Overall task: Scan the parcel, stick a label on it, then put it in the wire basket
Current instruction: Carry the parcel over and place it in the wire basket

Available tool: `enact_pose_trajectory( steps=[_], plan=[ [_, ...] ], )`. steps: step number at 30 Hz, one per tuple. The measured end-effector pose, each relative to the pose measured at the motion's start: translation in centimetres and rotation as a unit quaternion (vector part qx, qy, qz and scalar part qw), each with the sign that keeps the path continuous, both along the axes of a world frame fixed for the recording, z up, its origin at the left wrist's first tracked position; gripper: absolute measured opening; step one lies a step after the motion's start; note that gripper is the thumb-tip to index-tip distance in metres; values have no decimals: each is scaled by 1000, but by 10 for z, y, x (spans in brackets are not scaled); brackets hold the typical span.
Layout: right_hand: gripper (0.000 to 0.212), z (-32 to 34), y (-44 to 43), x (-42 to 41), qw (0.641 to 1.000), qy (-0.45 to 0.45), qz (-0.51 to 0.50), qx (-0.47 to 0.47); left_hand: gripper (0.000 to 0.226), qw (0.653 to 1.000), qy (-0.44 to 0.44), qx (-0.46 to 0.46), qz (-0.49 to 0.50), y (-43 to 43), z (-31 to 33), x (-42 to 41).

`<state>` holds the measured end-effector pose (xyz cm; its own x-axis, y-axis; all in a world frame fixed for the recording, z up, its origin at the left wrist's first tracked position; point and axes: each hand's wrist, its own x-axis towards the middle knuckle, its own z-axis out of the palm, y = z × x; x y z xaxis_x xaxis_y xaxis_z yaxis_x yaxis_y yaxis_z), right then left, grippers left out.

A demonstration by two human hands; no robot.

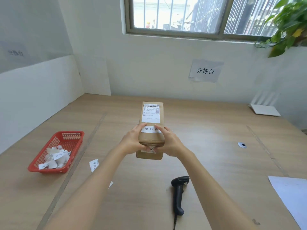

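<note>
A brown cardboard parcel lies lengthwise on the wooden table, with a printed shipping label on its far top. A small white label with three printed characters sits across its top, nearer me. My left hand grips the parcel's near left side, thumb at the label's left end. My right hand grips the near right side, thumb on the label's right end. A black handheld scanner rests on the table near my right forearm. No wire basket is in view.
A red plastic basket with several paper strips stands at the left. A strip of labels lies beside my left forearm. White sheets lie at the right edge. A white router stands at the back right.
</note>
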<state>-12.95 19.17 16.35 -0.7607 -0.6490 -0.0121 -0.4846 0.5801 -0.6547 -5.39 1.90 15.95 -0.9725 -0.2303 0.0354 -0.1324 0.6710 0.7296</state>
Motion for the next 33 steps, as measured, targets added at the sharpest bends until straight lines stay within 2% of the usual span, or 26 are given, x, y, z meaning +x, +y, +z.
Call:
enact_pose_trajectory(
  steps=[12, 17, 26, 33],
  plan=[
    [95, 65, 12, -11, 1000, -1, -4, -18, 106, 999, -7, 9, -36, 7, 68, -13],
    [95, 89, 11, -18, 999, 31, -4, -4, 106, 999, 4, 18, -44, 4, 90, -17],
    [97, 132, 0, -25, 999, 42, 6, -10, 98, 998, 21, -36, -39, -6, 138, -19],
    [92, 170, 0, -27, 998, 61, 19, -15, 112, 997, 24, -54, -40, -8, 174, -15]
  ],
)
